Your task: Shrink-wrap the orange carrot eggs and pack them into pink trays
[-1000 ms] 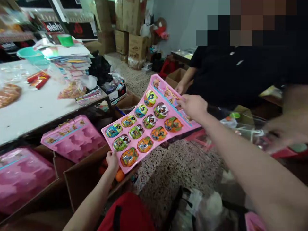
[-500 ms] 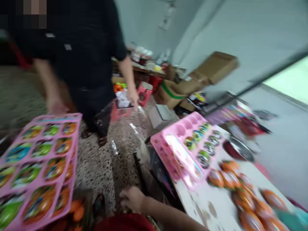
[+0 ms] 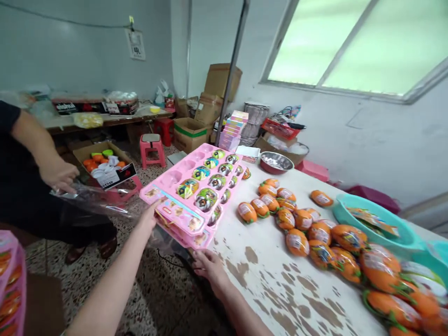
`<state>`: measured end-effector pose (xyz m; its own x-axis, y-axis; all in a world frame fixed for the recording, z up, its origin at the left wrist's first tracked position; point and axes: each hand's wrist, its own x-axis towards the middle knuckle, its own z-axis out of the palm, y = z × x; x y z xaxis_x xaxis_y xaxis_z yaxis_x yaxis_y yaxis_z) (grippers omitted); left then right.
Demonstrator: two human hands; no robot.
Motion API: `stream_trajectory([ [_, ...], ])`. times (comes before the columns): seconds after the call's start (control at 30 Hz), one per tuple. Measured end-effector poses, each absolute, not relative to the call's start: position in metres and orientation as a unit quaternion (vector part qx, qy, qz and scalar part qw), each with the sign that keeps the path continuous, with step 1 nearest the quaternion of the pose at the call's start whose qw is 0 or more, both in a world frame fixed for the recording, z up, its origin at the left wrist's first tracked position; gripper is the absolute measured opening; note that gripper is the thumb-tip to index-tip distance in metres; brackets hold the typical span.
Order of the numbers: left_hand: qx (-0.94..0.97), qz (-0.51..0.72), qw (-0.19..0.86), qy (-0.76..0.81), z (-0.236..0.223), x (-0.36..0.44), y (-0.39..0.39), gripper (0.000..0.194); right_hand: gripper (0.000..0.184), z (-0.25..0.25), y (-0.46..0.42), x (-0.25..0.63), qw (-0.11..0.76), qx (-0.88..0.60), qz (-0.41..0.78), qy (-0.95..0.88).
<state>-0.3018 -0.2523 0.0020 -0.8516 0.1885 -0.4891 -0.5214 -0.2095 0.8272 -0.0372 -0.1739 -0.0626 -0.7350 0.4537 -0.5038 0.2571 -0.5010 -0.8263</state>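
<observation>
A stack of pink trays lies on the near-left corner of the worn white table, the top one partly filled with wrapped toy eggs. My left hand reaches the stack's left corner; its fingertips are hidden at the tray edge and a clear plastic bag. My right hand rests at the table edge just below the stack, fingers apart and empty. Several orange wrapped eggs lie loose on the table to the right.
A person in black at the left holds the clear bag with a hand. A filled pink tray shows at the bottom left. A metal bowl, teal basins, a pink stool and cardboard boxes surround the table.
My view has swung right from the floor boxes to the white table. Both hands have let go of the filled tray; the left now reaches the tray stack and the right rests at the table edge.
</observation>
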Motion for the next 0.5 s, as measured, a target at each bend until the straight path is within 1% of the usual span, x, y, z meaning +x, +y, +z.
stream_trajectory([
  [0.03, -0.133, 0.775, 0.216, 0.579, 0.019, -0.293, -0.235, 0.015, 0.06, -0.057, -0.175, -0.037, 0.045, -0.331, 0.812, -0.478],
  [0.07, -0.12, 0.786, 0.198, 0.573, 0.035, -0.277, -0.222, 0.015, 0.064, -0.049, -0.177, -0.036, 0.032, -0.303, 0.838, -0.453],
  [0.1, -0.102, 0.797, 0.182, 0.566, 0.049, -0.253, -0.213, 0.018, 0.07, -0.038, -0.179, -0.035, 0.03, -0.273, 0.865, -0.421],
  [0.13, -0.079, 0.808, 0.17, 0.559, 0.059, -0.221, -0.209, 0.023, 0.074, -0.026, -0.179, -0.035, 0.046, -0.245, 0.887, -0.388],
  [0.17, -0.051, 0.816, 0.165, 0.552, 0.064, -0.186, -0.208, 0.029, 0.076, -0.013, -0.177, -0.033, 0.081, -0.226, 0.902, -0.36],
  [0.23, -0.006, 0.811, 0.201, 0.549, 0.058, -0.114, -0.217, 0.045, 0.073, 0.011, -0.162, -0.026, 0.208, -0.23, 0.89, -0.335],
  [0.27, 0.005, 0.796, 0.239, 0.556, 0.047, -0.085, -0.227, 0.046, 0.071, 0.02, -0.149, -0.019, 0.273, -0.248, 0.865, -0.339],
  [0.3, 0.016, 0.768, 0.308, 0.562, 0.034, -0.065, -0.239, 0.043, 0.07, 0.026, -0.133, -0.01, 0.319, -0.268, 0.84, -0.348],
  [0.33, 0.015, 0.745, 0.362, 0.56, 0.02, -0.056, -0.254, 0.049, 0.07, 0.029, -0.114, 0.002, 0.34, -0.287, 0.821, -0.357],
  [0.37, -0.023, 0.729, 0.387, 0.563, 0.007, -0.059, -0.268, 0.059, 0.07, 0.031, -0.093, 0.016, 0.338, -0.299, 0.815, -0.364],
  [0.43, -0.135, 0.698, 0.366, 0.601, -0.007, -0.094, -0.287, 0.067, 0.066, 0.031, -0.052, 0.049, 0.293, -0.307, 0.823, -0.378],
  [0.47, -0.156, 0.684, 0.315, 0.639, -0.007, -0.123, -0.289, 0.065, 0.063, 0.033, -0.033, 0.066, 0.268, -0.31, 0.827, -0.384],
  [0.5, -0.135, 0.658, 0.241, 0.7, -0.003, -0.156, -0.282, 0.06, 0.061, 0.036, -0.014, 0.082, 0.251, -0.315, 0.826, -0.394],
])
